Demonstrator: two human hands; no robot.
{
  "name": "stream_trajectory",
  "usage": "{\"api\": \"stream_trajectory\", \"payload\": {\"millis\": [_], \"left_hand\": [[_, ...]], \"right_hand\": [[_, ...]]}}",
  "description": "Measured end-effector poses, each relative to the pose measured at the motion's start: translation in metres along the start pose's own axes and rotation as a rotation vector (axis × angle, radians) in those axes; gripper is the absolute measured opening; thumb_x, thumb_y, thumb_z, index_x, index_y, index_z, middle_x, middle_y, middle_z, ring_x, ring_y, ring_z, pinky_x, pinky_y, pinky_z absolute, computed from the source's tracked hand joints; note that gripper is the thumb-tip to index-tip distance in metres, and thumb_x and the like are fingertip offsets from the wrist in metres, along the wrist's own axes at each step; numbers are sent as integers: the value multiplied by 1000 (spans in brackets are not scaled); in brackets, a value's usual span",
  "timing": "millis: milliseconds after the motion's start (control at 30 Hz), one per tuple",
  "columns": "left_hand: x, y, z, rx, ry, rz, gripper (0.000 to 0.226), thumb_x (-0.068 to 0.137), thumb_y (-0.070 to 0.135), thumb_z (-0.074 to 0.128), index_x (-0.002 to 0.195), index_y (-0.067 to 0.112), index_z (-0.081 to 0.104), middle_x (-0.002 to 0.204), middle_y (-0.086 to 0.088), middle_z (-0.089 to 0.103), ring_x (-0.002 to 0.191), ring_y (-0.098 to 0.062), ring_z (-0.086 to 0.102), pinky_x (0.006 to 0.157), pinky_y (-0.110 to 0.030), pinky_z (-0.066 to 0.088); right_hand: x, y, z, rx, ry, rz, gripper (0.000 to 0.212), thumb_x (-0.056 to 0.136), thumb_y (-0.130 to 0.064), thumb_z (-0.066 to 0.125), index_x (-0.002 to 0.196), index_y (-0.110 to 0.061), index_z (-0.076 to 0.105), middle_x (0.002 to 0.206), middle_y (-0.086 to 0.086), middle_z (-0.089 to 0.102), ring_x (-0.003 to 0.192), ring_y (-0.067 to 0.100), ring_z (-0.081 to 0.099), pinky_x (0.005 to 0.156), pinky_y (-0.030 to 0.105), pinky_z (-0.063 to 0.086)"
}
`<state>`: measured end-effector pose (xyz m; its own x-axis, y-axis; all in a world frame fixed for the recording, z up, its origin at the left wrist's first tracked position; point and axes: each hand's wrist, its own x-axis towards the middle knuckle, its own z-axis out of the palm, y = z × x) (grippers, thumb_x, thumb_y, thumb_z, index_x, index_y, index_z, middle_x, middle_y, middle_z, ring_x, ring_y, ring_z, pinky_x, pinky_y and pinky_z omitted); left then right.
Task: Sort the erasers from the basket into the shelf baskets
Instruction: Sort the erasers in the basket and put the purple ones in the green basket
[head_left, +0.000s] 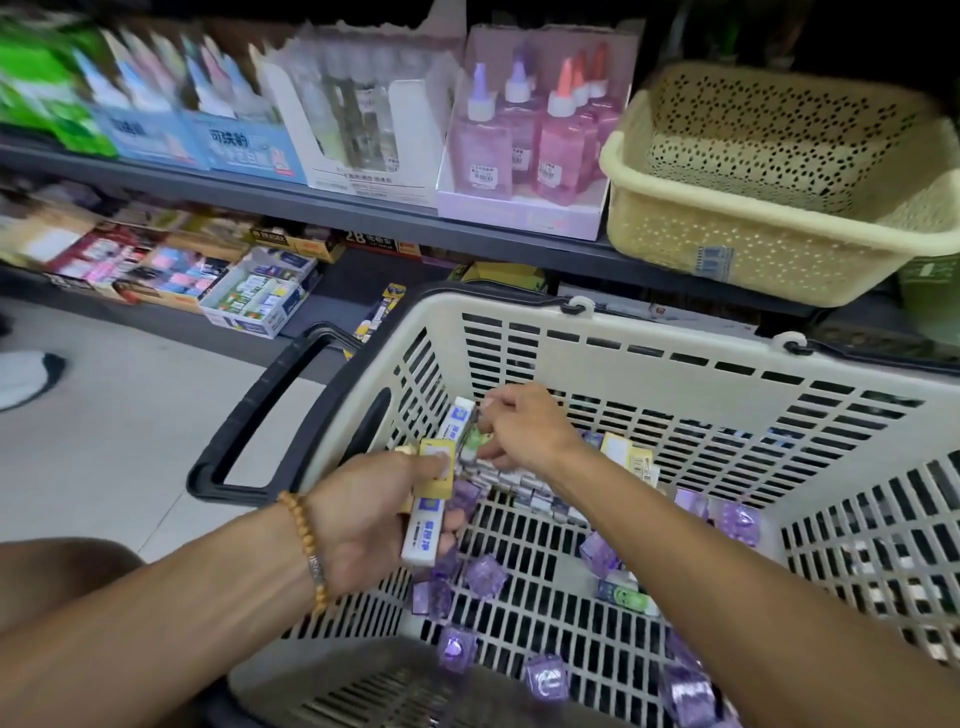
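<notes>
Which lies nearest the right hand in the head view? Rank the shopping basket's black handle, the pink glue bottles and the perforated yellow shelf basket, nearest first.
Measured from the right hand, inside the shopping basket:
1. Black handle, to its left, on the basket's end.
2. Pink glue bottles, above it, on the upper shelf.
3. Perforated yellow shelf basket, up and to the right, on the same shelf.

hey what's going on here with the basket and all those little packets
A person is picking erasers out of a slotted shopping basket on the floor by a stationery shelf. The left hand holds a few long white-and-blue erasers and a yellow one. The right hand pinches a small green-and-white eraser above the pile. Many purple packets lie loose in the basket. The cream shelf basket looks empty.
</notes>
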<state>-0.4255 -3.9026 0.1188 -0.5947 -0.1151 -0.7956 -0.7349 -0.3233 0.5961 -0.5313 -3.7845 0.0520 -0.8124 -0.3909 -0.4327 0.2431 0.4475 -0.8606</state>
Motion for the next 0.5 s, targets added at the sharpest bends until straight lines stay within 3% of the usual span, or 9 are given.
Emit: {"api": "stream_trajectory", "payload": {"millis": [100,167,233,400,500], "left_hand": [[2,3,3,21,-11,12,10,98,9,50,100,6,58,66,-9,63,57,-21,57,54,-31,46],[3,4,5,71,-25,38,13,98,9,51,103,2,60,72,-11,63,60,-21,59,53,-31,47],[5,5,5,110,-30,56,17,97,8,53,107,-3,61,81,-14,61,63,-20,60,52,-30,48],[5,4,1,72,36,93,19,86,-15,47,94,-2,59,58,-5,67,62,-19,59,53,-29,46],[6,3,-2,33,59,119,34,85,-22,42,114,-6,49,90,-15,68,67,-21,65,54,-30,53]], "right_hand": [[-15,2,-4,34,-50,-91,19,99,-30,54,86,-25,68,74,3,61,60,17,56,56,30,49],[-25,1,-7,57,-199,-85,18,93,-37,63,88,-24,73,69,-3,64,54,9,56,51,21,48],[-27,0,-8,47,-279,-66,12,91,-31,67,88,-21,74,63,-7,63,51,6,55,49,17,47],[-14,-4,-15,246,-137,58,8,93,-13,65,87,-10,70,55,-2,55,43,7,48,42,19,42],[-6,-2,-14,130,6,100,15,94,-7,61,81,-8,68,55,2,56,35,5,47,35,15,37]]}}
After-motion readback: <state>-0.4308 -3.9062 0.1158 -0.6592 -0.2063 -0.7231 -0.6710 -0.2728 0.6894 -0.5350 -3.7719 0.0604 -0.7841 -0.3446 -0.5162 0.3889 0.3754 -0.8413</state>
